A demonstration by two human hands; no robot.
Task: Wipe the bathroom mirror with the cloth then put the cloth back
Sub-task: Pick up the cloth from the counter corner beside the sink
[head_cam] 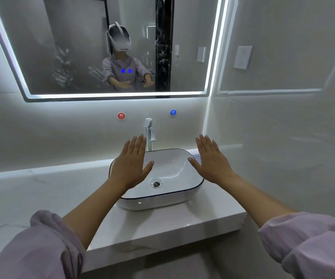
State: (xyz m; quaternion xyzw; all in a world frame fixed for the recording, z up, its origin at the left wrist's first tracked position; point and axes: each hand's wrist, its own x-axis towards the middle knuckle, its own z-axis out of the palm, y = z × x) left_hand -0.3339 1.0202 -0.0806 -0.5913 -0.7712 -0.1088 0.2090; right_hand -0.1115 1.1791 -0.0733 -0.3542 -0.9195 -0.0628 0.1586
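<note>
The bathroom mirror [78,47] hangs on the wall above the counter, framed by a lit white strip, with smudgy marks on its left half. My left hand [131,164] hovers flat over the left rim of the basin, fingers apart, holding nothing. My right hand [211,162] hovers palm-down over the basin's right rim, fingers spread and empty too. A small striped grey cloth [197,158] lies on the counter behind the basin's right corner, mostly hidden by my right hand.
A white basin [174,196] with a dark rim sits on the pale marble counter [41,190]. A chrome tap [148,131] stands behind it, with red and blue wall markers above. A wall socket plate [243,57] is on the right wall. The counter's front edge lies near my forearms.
</note>
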